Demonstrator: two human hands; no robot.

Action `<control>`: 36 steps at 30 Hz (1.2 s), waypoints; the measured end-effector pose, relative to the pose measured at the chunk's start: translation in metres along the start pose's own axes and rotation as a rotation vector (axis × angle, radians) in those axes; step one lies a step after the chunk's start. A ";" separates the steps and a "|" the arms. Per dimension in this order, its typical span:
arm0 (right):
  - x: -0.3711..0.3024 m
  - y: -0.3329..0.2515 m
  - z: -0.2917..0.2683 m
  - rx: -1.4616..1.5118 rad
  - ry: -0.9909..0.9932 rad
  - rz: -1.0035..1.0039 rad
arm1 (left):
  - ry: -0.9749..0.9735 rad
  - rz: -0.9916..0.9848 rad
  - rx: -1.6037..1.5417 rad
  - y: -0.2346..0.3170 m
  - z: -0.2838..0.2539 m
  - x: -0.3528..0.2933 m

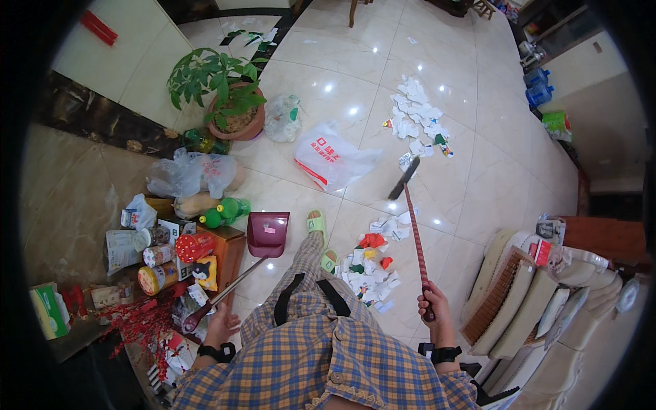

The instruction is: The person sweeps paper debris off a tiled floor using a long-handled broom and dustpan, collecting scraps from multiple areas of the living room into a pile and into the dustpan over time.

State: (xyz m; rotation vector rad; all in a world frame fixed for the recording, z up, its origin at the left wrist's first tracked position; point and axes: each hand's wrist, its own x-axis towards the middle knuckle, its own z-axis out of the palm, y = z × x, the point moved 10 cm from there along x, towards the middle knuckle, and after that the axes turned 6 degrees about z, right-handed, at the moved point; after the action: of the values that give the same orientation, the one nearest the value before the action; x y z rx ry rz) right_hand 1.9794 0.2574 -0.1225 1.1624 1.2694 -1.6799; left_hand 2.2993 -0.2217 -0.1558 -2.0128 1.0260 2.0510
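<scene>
The right hand is closed round a broom, its head between heaps of paper scraps; the left hand, loosely open, is beside the handle of a pink-labelled dustpan near the floor's left edge. Red lettering marks the white bag.

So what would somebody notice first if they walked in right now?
Probably the white paper scraps, in messy piles on the shiny floor, with the broom in the right hand reaching toward the farther pile. Then maybe the plastic bag near the middle and the leafy plant at upper left.
</scene>
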 end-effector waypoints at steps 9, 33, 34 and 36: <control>0.041 -0.083 0.109 0.177 -0.312 0.049 | -0.174 -0.059 0.175 0.007 0.079 0.045; 0.012 -0.107 0.100 0.207 -0.301 0.731 | -0.127 0.380 0.453 0.207 0.320 0.203; 0.010 -0.107 0.097 0.207 -0.292 0.753 | -0.133 0.427 0.519 0.210 0.331 0.218; 0.013 -0.119 0.062 -0.186 0.037 0.606 | -0.066 0.558 0.681 0.216 0.340 0.253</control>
State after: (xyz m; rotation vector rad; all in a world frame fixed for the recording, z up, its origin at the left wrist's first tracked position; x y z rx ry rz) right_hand 1.8519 0.2273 -0.0901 1.3014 0.9391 -1.0772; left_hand 1.8675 -0.3113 -0.3345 -1.3961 2.0890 1.5766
